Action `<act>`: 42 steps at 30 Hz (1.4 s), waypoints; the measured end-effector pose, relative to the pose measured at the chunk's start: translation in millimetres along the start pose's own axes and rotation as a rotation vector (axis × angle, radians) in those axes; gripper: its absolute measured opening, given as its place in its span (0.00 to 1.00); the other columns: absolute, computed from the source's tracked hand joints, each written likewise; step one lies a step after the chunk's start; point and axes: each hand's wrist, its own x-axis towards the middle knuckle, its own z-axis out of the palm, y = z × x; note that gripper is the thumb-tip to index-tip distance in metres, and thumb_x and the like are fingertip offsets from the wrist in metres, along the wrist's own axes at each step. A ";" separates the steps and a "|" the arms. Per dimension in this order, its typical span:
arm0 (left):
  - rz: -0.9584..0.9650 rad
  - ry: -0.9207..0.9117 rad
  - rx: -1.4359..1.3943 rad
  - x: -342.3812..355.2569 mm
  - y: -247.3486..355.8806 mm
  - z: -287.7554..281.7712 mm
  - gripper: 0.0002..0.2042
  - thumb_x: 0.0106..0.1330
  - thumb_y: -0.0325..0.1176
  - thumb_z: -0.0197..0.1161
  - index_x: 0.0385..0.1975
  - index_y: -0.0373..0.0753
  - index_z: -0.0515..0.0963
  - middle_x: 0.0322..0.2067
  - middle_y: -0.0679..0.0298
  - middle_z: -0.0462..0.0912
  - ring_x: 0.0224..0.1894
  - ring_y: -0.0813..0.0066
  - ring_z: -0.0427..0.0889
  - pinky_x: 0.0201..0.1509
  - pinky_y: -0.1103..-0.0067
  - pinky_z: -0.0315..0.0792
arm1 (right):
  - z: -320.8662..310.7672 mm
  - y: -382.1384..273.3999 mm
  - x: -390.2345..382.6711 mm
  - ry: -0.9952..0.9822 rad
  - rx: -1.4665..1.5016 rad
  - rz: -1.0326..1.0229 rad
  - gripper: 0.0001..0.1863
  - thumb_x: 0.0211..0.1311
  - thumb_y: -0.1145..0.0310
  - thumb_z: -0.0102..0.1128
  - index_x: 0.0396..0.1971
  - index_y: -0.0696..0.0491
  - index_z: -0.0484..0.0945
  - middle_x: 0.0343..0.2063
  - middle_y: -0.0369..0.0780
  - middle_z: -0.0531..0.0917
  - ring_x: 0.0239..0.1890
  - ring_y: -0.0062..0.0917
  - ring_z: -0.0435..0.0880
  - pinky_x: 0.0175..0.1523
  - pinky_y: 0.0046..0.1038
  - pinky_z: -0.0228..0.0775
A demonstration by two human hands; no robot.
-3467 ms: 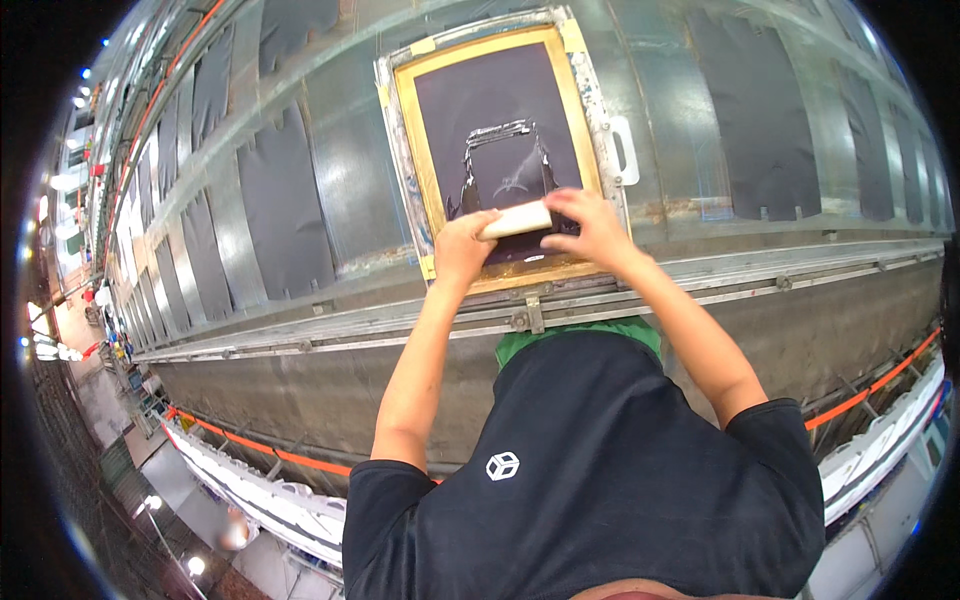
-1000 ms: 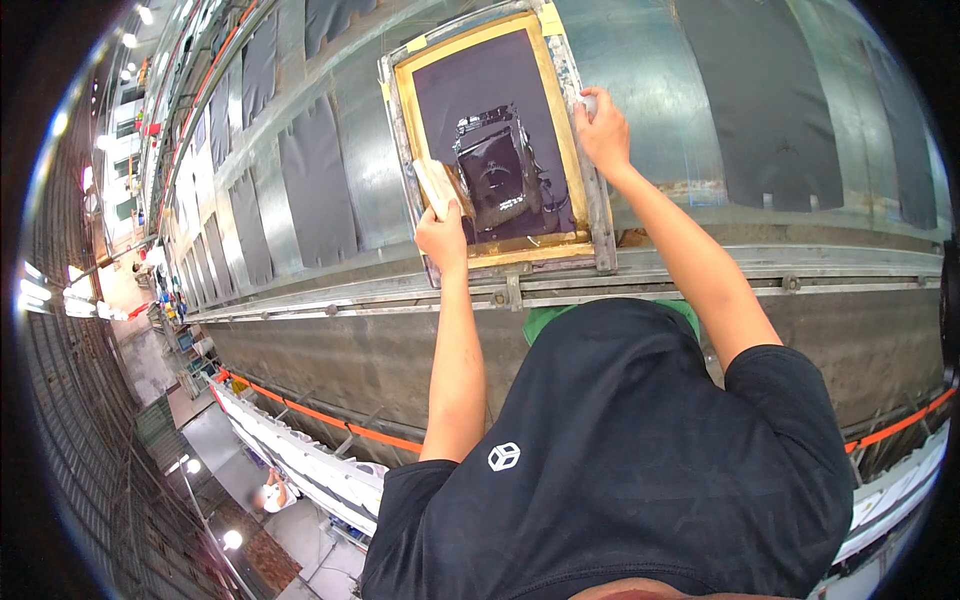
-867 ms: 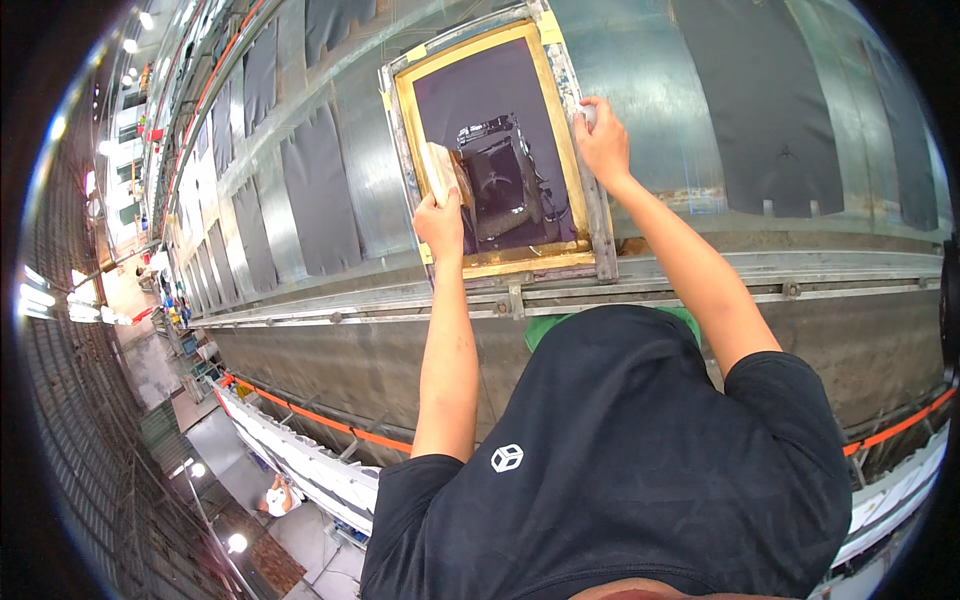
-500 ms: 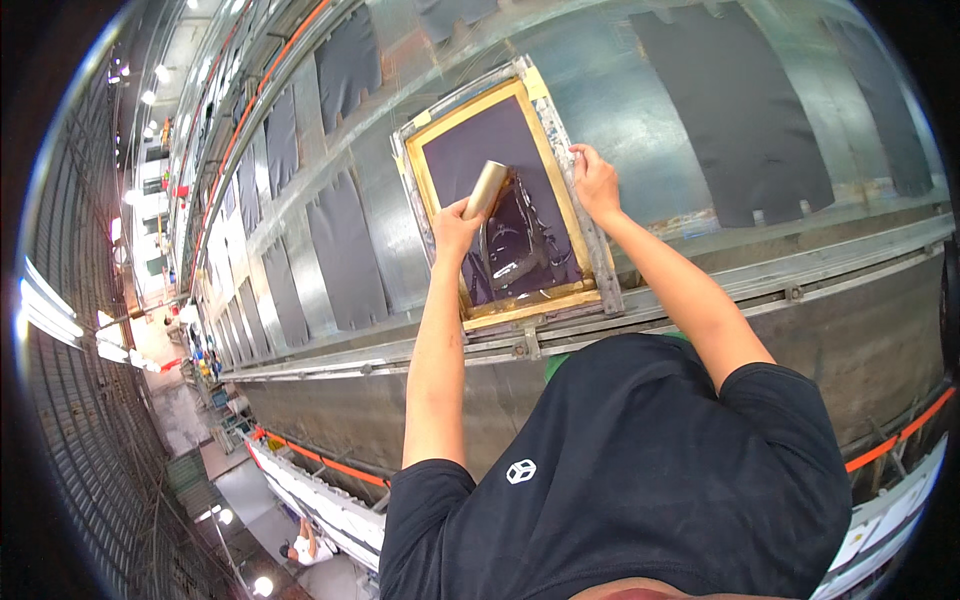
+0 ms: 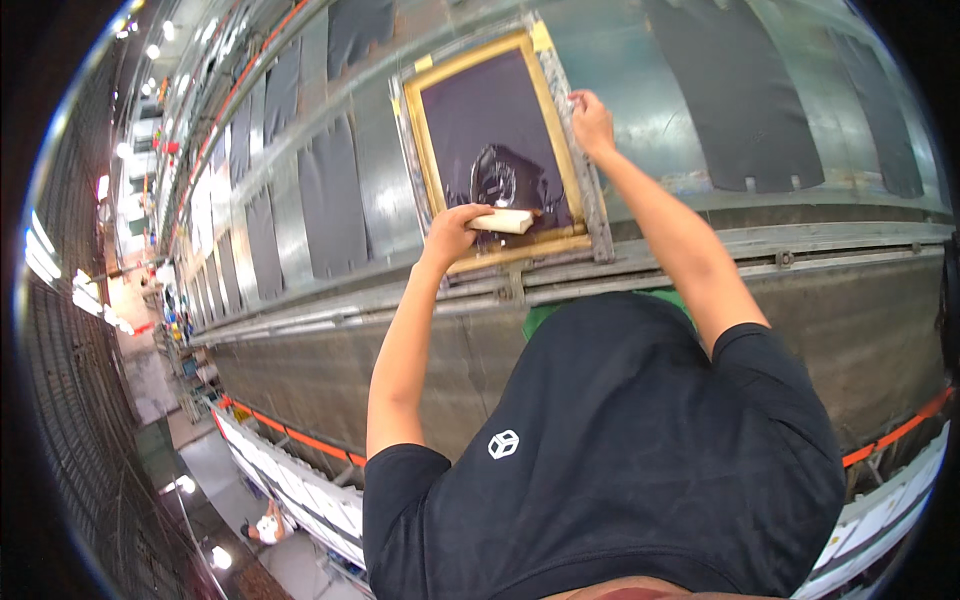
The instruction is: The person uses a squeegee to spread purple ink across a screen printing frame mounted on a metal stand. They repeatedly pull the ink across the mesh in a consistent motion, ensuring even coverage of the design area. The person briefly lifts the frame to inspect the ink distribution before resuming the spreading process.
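Note:
A screen printing frame (image 5: 438,168) with a yellowish inner border lies on the long table, its mesh dark purple. My left hand (image 5: 452,238) is closed round one end of a pale squeegee (image 5: 508,221), which lies crosswise over the near part of the mesh. Just beyond the squeegee, a glossy pool of dark ink (image 5: 500,175) spreads on the mesh. My right hand (image 5: 593,125) has its fingers curled on the frame's right edge, towards the far corner. The squeegee's lower edge is hidden from me.
Dark fabric pieces (image 5: 735,95) lie flat in rows along the shiny table (image 5: 640,110). A metal rail (image 5: 690,252) runs along its near edge, in front of my body. Far down at lower left, another person (image 5: 268,526) is beside a white rack (image 5: 300,475).
My left hand has drawn the squeegee nearer to me and turned it from upright to crosswise. The ink pool now lies beyond it. My right hand stays at the frame's edge.

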 end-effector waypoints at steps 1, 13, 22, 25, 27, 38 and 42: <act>-0.072 0.041 -0.062 -24.5 -5.7 1.3 0.21 0.51 0.15 0.62 0.45 0.42 0.86 0.46 0.57 0.88 0.50 0.56 0.86 0.55 0.71 0.79 | -3.0 -6.7 0.0 -0.024 0.006 -0.017 0.13 0.74 0.63 0.50 0.46 0.49 0.83 0.24 0.43 0.81 0.28 0.34 0.80 0.41 0.37 0.72; -0.138 0.383 -0.064 -94.1 -12.6 11.8 0.23 0.53 0.22 0.71 0.52 0.45 0.86 0.50 0.61 0.88 0.50 0.62 0.87 0.53 0.72 0.78 | -32.5 -26.9 -11.1 -0.082 -0.108 0.082 0.15 0.75 0.60 0.49 0.47 0.49 0.85 0.30 0.44 0.86 0.35 0.35 0.84 0.46 0.35 0.73; 0.173 0.287 0.237 -86.5 -6.6 64.2 0.23 0.51 0.25 0.70 0.50 0.53 0.85 0.54 0.73 0.86 0.56 0.71 0.82 0.50 0.70 0.72 | -44.9 20.5 -0.5 -0.020 -0.351 -0.109 0.20 0.72 0.53 0.59 0.54 0.49 0.83 0.27 0.36 0.80 0.31 0.20 0.78 0.40 0.29 0.71; 0.157 0.316 0.244 -52.4 -20.1 55.4 0.22 0.54 0.28 0.70 0.51 0.54 0.85 0.51 0.71 0.87 0.53 0.70 0.83 0.49 0.70 0.72 | -55.8 -23.3 -20.6 0.135 -0.988 -0.592 0.24 0.68 0.50 0.65 0.57 0.48 0.82 0.38 0.41 0.84 0.43 0.27 0.81 0.50 0.34 0.72; 0.096 0.291 0.146 -11.4 -33.2 30.0 0.20 0.55 0.28 0.70 0.49 0.54 0.86 0.46 0.69 0.89 0.49 0.68 0.86 0.47 0.69 0.75 | -48.4 -93.7 -47.4 -0.176 -0.654 -0.415 0.28 0.62 0.48 0.70 0.58 0.45 0.82 0.50 0.42 0.83 0.54 0.34 0.78 0.59 0.39 0.69; 0.046 0.341 0.125 52.6 -43.3 22.3 0.14 0.55 0.25 0.68 0.38 0.52 0.89 0.41 0.70 0.90 0.39 0.66 0.85 0.45 0.69 0.79 | 4.4 -68.6 -103.6 -0.558 -0.604 -0.607 0.25 0.50 0.76 0.69 0.52 0.55 0.81 0.51 0.43 0.82 0.56 0.39 0.79 0.64 0.37 0.72; 0.037 0.311 0.084 -15.6 -19.2 44.3 0.21 0.48 0.19 0.68 0.41 0.51 0.88 0.46 0.73 0.89 0.48 0.70 0.86 0.50 0.74 0.78 | -25.6 -72.0 -168.8 -0.650 -0.536 -0.439 0.27 0.44 0.80 0.70 0.51 0.56 0.82 0.52 0.43 0.81 0.56 0.39 0.80 0.64 0.36 0.72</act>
